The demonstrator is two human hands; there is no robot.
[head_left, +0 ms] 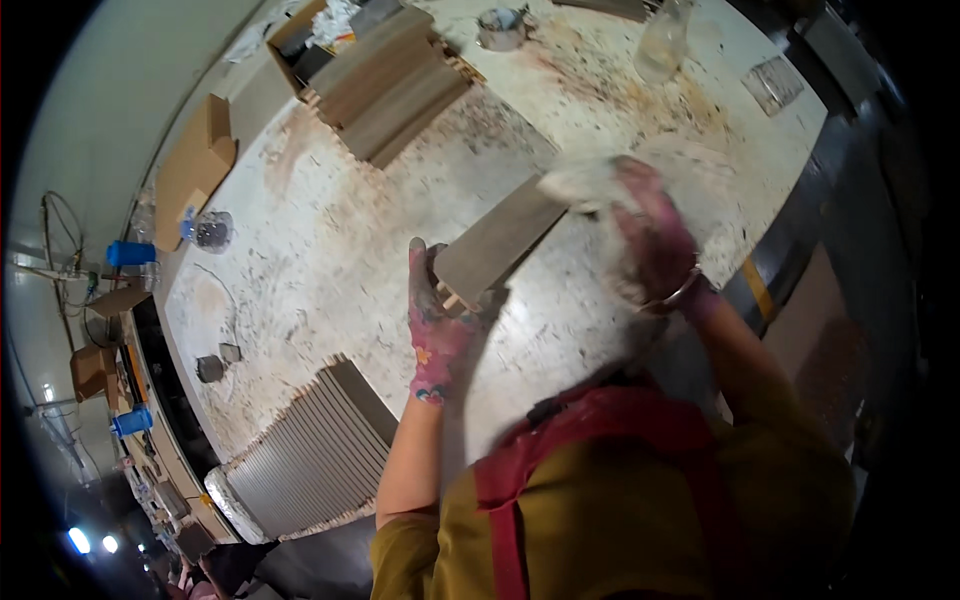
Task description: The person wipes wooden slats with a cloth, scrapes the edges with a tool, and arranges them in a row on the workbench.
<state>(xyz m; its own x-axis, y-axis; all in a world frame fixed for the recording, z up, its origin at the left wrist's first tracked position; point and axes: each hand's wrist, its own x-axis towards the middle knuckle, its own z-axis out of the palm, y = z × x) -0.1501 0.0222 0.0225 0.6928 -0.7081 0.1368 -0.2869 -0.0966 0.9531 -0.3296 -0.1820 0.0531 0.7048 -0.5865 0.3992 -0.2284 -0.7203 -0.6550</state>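
Note:
A grey-brown wooden board [503, 232] with small tenons at its near end slants over the stained white table [330, 260]. My left hand [442, 325], in a pink flowered glove with darkened fingers, grips that near end, thumb along the edge. At the far end, a whitish cloth [583, 186] meets the board. My right hand [655, 230], gloved in stained pink and smeared by motion, is closed on this cloth. A bracelet circles the right wrist.
Similar boards stand in a tight row [315, 450] at the near left; more lie stacked [395, 80] at the back. Around the table are a round tin [502, 32], a clear jar [663, 45], a plastic bottle [212, 231], cardboard [200, 155] and small dark blocks [209, 368].

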